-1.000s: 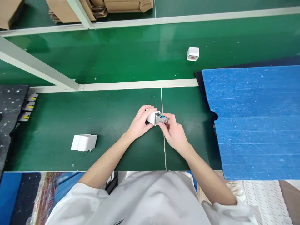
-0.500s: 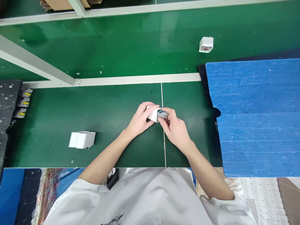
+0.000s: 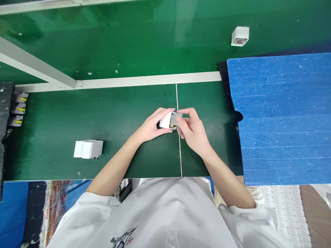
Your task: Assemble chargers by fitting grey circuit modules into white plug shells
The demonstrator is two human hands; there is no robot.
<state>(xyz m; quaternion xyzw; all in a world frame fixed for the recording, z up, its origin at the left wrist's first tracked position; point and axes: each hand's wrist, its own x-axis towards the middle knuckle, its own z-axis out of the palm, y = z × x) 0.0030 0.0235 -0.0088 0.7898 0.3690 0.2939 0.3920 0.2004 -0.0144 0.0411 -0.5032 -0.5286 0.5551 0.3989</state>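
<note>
My left hand [image 3: 150,126] is closed around a white plastic charger housing [image 3: 165,121], held just above the green table with its mouth facing right. At that mouth sits a grey charger insert [image 3: 174,119] with a small yellow spot, part of it inside the housing. Thumb and fingers of my right hand [image 3: 193,132] grip the insert's outer end. To the left on the table lie white charger blocks [image 3: 88,149], side by side, metal prongs showing at the lower right.
Another white housing [image 3: 240,36], red inside, stands at the back right. A blue board [image 3: 281,120] covers the right side. At the far left, several grey inserts with yellow marks [image 3: 18,109] rest beside a black panel [image 3: 5,103]. A pale metal rail [image 3: 147,80] crosses the table.
The grey insert has been turned at the housing's mouth, so a flat grey face and yellow spot now show. My right fingers have shifted around it. The view has tilted slightly.
</note>
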